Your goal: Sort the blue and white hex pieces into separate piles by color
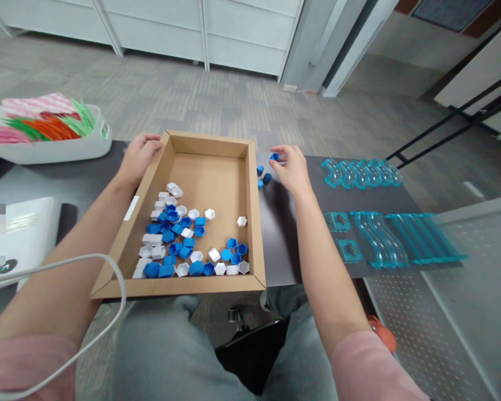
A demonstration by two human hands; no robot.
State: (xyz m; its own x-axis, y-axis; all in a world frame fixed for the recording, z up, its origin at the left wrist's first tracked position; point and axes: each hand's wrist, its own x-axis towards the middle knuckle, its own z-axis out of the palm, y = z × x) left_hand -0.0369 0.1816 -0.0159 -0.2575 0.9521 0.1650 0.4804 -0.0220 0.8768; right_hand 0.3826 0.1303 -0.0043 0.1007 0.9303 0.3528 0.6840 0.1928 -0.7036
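Observation:
A shallow cardboard tray (256,239) lies on the dark table, its near edge close to the table's front. Inside, white hexagonal pieces (145,252) and blue hexagonal pieces (152,270) are gathered toward the near left. My left hand (138,159) holds the tray's far left side, fingers curled at the rim. To the right of the tray, my right hand (291,168) pinches a blue hexagonal piece (274,156) between thumb and fingers. Several more blue pieces (268,177) sit on the table just beside the tray's right wall, below that hand.
Translucent teal plastic parts, among them curved tracks (379,239), ribbed pieces (361,174) and square pieces (339,221), stand at the right. At the left are a white basket (54,154) of colourful strips and a white device (33,234). A white cable (123,289) crosses my left arm.

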